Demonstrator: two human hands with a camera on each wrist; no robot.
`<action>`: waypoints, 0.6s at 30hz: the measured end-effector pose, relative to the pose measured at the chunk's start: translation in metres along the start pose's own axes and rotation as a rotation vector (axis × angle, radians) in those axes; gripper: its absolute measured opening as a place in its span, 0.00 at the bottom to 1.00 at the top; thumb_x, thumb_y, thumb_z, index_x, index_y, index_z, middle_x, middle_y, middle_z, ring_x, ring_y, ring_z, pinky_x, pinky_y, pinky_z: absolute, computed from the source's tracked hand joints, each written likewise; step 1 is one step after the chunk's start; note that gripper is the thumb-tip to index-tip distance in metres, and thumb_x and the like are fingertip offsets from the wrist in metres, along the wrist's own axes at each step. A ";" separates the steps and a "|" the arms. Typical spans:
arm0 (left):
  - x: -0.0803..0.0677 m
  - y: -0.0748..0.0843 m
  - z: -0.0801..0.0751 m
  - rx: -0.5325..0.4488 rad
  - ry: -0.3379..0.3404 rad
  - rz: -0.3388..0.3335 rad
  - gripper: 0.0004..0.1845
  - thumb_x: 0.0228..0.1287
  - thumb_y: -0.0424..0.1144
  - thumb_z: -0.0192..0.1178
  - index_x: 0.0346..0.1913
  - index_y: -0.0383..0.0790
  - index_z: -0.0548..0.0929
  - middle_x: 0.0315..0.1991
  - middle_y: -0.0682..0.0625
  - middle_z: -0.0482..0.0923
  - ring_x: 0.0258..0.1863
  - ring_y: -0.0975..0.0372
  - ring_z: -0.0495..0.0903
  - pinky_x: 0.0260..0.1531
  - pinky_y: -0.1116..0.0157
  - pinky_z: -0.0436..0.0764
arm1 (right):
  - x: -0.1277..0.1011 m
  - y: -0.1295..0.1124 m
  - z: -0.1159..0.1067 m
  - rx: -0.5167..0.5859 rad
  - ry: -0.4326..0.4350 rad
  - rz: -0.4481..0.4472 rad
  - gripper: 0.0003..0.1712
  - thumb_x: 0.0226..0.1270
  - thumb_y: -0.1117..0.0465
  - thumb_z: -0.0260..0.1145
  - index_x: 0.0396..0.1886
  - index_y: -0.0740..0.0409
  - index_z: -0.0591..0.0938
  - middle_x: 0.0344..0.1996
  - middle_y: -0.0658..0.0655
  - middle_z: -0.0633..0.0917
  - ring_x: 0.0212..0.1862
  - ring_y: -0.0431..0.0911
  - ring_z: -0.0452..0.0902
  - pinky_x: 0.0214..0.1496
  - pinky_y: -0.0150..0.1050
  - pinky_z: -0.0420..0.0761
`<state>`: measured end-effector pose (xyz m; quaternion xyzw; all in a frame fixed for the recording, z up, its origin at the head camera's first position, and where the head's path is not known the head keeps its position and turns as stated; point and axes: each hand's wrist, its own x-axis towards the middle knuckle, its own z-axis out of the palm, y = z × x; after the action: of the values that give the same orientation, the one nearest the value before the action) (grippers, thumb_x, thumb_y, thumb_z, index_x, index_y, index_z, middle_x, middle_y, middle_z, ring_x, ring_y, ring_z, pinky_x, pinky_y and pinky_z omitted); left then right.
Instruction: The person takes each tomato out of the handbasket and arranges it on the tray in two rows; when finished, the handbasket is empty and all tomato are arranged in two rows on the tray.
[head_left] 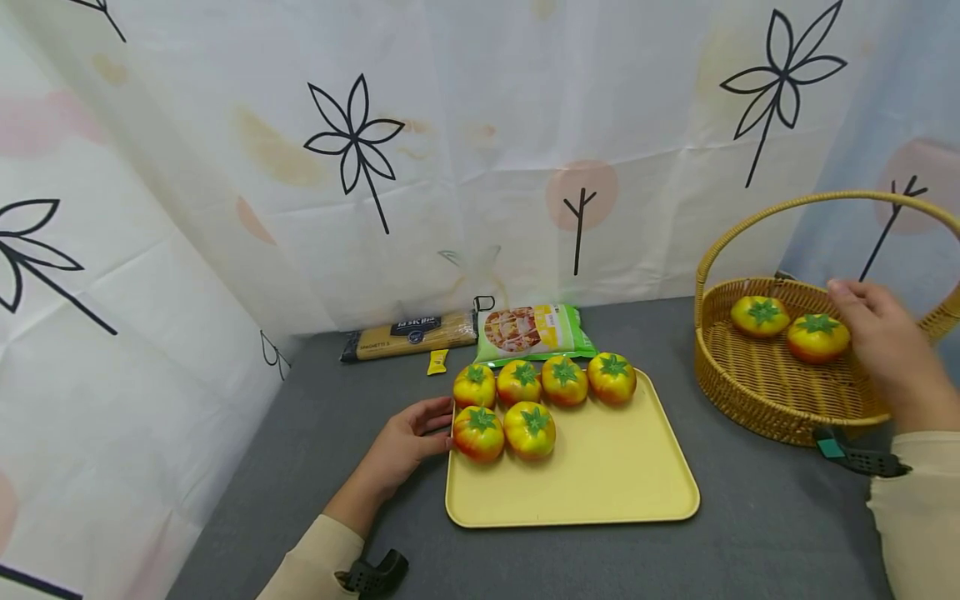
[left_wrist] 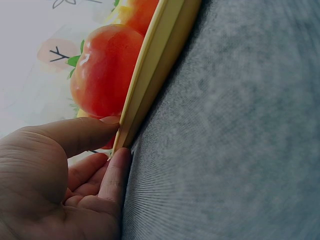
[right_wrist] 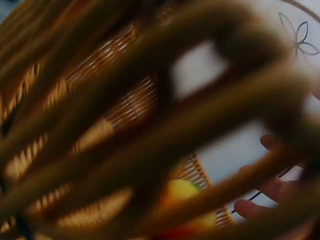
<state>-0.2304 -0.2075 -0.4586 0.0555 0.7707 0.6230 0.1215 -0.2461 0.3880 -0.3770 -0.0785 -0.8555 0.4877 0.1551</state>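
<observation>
A yellow tray (head_left: 615,475) lies on the table with several yellow-red tomatoes (head_left: 530,430) in two rows toward its back left. At its left edge my left hand (head_left: 408,437) pinches the rim, thumb above and fingers below in the left wrist view. My right hand (head_left: 892,354) reaches inside the wicker basket (head_left: 750,414), just right of a tomato (head_left: 816,340). Its fingers (right_wrist: 277,190) look extended, apart from the tomato (right_wrist: 187,200) in the right wrist view. Another tomato (head_left: 759,316) lies in the basket. Blurred wicker covers much of the right wrist view.
Behind the tray lie a spaghetti pack (head_left: 420,335), a green-and-white food bag (head_left: 532,333) and a small yellow packet (head_left: 437,362). A printed curtain (head_left: 465,150) hangs behind the grey table (head_left: 352,392). The basket's tall handle (head_left: 817,198) arches over it.
</observation>
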 end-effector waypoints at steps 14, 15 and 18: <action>0.000 0.000 -0.001 0.014 0.007 0.002 0.37 0.70 0.31 0.75 0.78 0.30 0.73 0.75 0.38 0.73 0.72 0.46 0.75 0.65 0.55 0.80 | 0.012 0.015 0.002 -0.135 -0.171 0.072 0.55 0.88 0.38 0.50 0.84 0.80 0.43 0.79 0.88 0.40 0.78 0.85 0.35 0.73 0.82 0.45; 0.000 0.000 -0.001 0.013 0.006 0.002 0.37 0.70 0.31 0.74 0.79 0.30 0.73 0.76 0.38 0.73 0.72 0.46 0.75 0.65 0.55 0.80 | 0.013 0.016 0.002 -0.167 -0.175 0.063 0.54 0.88 0.39 0.52 0.83 0.81 0.44 0.79 0.88 0.40 0.78 0.86 0.35 0.73 0.82 0.46; 0.000 0.000 -0.001 0.011 0.003 0.002 0.37 0.71 0.31 0.74 0.79 0.30 0.72 0.76 0.38 0.73 0.73 0.46 0.74 0.65 0.55 0.80 | 0.015 0.021 0.002 -0.236 -0.182 0.031 0.52 0.87 0.42 0.57 0.82 0.81 0.51 0.79 0.88 0.43 0.78 0.85 0.37 0.73 0.82 0.47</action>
<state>-0.2307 -0.2086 -0.4588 0.0561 0.7742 0.6190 0.1197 -0.2612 0.4012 -0.3937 -0.0649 -0.9160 0.3915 0.0590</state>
